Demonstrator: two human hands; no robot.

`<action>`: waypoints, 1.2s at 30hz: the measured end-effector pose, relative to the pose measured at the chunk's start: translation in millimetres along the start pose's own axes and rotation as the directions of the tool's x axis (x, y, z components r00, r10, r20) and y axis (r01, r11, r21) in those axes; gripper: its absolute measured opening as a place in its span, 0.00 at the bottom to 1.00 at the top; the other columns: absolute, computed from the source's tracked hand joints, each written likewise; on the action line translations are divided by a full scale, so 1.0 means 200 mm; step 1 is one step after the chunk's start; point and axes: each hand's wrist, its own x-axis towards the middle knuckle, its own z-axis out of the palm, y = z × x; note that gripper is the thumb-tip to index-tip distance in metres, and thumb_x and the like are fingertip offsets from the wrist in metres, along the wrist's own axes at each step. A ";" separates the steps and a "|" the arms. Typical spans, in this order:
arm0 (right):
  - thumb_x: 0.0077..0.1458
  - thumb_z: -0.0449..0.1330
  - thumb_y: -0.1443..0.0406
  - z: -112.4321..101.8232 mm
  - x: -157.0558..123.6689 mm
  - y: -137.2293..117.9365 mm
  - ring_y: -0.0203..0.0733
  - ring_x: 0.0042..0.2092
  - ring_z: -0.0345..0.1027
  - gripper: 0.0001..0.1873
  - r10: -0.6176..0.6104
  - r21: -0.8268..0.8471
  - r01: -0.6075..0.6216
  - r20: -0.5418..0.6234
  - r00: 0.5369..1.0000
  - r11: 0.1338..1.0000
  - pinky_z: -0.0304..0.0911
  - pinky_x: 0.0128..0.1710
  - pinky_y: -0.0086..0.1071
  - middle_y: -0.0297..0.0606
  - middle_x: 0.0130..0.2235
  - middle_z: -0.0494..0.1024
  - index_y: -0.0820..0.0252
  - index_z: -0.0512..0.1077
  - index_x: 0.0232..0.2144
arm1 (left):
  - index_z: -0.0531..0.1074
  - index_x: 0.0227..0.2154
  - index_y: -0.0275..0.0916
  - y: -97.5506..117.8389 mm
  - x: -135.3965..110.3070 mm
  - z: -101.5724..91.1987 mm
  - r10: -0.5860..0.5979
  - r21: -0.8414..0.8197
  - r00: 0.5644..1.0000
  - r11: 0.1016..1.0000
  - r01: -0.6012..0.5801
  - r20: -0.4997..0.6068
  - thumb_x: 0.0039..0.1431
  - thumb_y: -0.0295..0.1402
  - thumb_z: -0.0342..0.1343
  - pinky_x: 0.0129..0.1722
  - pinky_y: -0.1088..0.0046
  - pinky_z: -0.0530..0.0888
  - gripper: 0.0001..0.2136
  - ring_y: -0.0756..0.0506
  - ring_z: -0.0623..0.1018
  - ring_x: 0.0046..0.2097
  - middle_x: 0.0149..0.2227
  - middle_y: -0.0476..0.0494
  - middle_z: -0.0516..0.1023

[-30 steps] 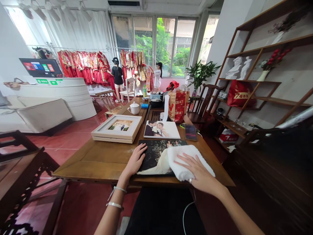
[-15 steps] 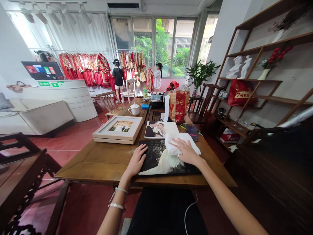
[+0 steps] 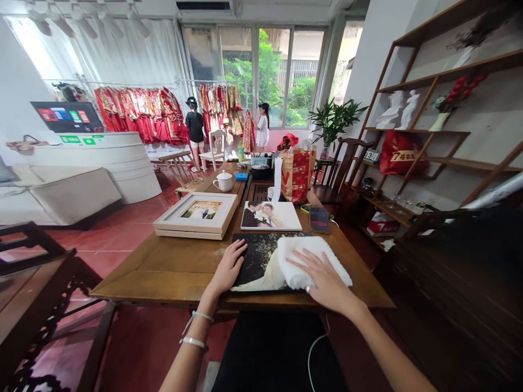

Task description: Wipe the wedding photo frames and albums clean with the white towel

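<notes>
A dark photo panel (image 3: 255, 258) with a pale, flowing dress on it lies flat near the front edge of the wooden table. My left hand (image 3: 229, 265) rests on its left edge, fingers outstretched. On the panel's right part is a white cloth (image 3: 335, 261), which hides much of the picture there. My right hand (image 3: 322, 275) lies flat over this cloth with its fingers spread, pressing it against the panel. Just beyond the panel sits a couple's photo print (image 3: 270, 215).
Stacked white picture frames (image 3: 196, 215) stand to the left on the table (image 3: 155, 269). A phone (image 3: 319, 219) lies at the right, with a red paper bag (image 3: 297, 177) behind it. A lidded white cup (image 3: 223, 181) is farther back. Two people stand by the clothes racks.
My right hand has slid the white cloth right and toward me across the panel, and the cloth now lies more spread out. My left hand has stayed put.
</notes>
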 end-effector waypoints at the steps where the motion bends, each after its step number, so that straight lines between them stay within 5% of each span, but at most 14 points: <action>1: 0.38 0.48 0.75 -0.01 0.07 0.02 0.45 0.67 0.34 0.47 0.059 -0.007 -0.059 -0.003 0.998 0.998 0.28 0.62 0.58 0.26 0.67 0.49 0.42 0.52 0.63 | 0.67 0.54 0.41 0.00 0.00 0.00 0.000 0.006 1.000 1.000 0.000 -0.004 0.63 0.29 0.44 0.64 0.52 0.54 0.18 0.42 0.58 0.65 0.61 0.39 0.64; 5: 0.49 0.49 0.71 -0.05 0.31 0.05 0.54 0.67 0.36 0.38 0.226 -0.010 -0.226 -0.005 0.974 0.974 0.32 0.59 0.66 0.35 0.67 0.49 0.48 0.53 0.63 | 0.68 0.53 0.39 0.00 0.01 0.00 -0.007 0.014 1.000 1.000 0.007 -0.011 0.62 0.28 0.43 0.63 0.51 0.55 0.18 0.41 0.59 0.64 0.60 0.38 0.65; 10: 0.50 0.51 0.69 -0.01 0.42 -0.13 0.57 0.67 0.33 0.37 0.176 -0.004 -0.176 -0.001 0.984 0.984 0.28 0.57 0.69 0.37 0.67 0.47 0.49 0.52 0.63 | 0.68 0.54 0.40 0.01 0.00 0.00 -0.020 0.000 1.000 1.000 0.020 -0.010 0.63 0.29 0.44 0.63 0.52 0.55 0.18 0.42 0.59 0.64 0.61 0.39 0.65; 17: 0.34 0.51 0.74 0.08 0.04 -0.38 0.46 0.68 0.29 0.51 -0.149 0.052 0.148 0.008 0.989 0.988 0.20 0.62 0.58 0.26 0.68 0.45 0.41 0.51 0.63 | 0.68 0.54 0.40 0.02 0.00 0.00 -0.043 0.001 0.999 0.999 0.043 -0.008 0.63 0.29 0.44 0.63 0.52 0.55 0.18 0.42 0.59 0.64 0.61 0.39 0.64; 21: 0.33 0.48 0.74 0.10 -0.16 -0.27 0.43 0.68 0.32 0.52 -0.072 0.043 0.075 -0.056 0.996 0.996 0.25 0.64 0.54 0.21 0.67 0.46 0.38 0.51 0.63 | 0.68 0.54 0.39 0.02 0.00 -0.01 -0.048 0.015 0.999 0.999 0.049 -0.002 0.62 0.28 0.44 0.64 0.52 0.55 0.18 0.42 0.59 0.65 0.61 0.38 0.64; 24: 0.36 0.48 0.75 0.09 -0.17 -0.13 0.44 0.67 0.36 0.49 0.055 -0.009 -0.056 -0.121 0.991 0.998 0.29 0.63 0.55 0.23 0.66 0.50 0.40 0.52 0.62 | 0.67 0.54 0.40 0.02 0.00 -0.01 -0.045 0.021 0.999 0.999 0.045 0.005 0.62 0.28 0.44 0.64 0.53 0.55 0.18 0.42 0.59 0.65 0.61 0.39 0.64; 30: 0.45 0.50 0.72 -0.02 0.16 0.05 0.53 0.67 0.37 0.41 0.249 -0.037 -0.250 -0.023 0.968 0.968 0.34 0.61 0.61 0.32 0.67 0.49 0.46 0.53 0.63 | 0.67 0.54 0.41 0.02 0.00 -0.01 -0.036 0.033 0.999 0.999 0.036 0.008 0.63 0.29 0.43 0.64 0.52 0.55 0.18 0.42 0.58 0.65 0.61 0.40 0.64; 36: 0.54 0.50 0.66 -0.07 0.59 -0.01 0.58 0.66 0.36 0.34 0.188 0.000 -0.188 0.026 0.982 0.982 0.32 0.58 0.67 0.38 0.67 0.48 0.50 0.53 0.63 | 0.68 0.54 0.40 0.02 0.00 -0.01 -0.022 0.010 1.000 1.000 0.022 -0.003 0.63 0.29 0.44 0.63 0.52 0.55 0.18 0.41 0.59 0.64 0.61 0.39 0.65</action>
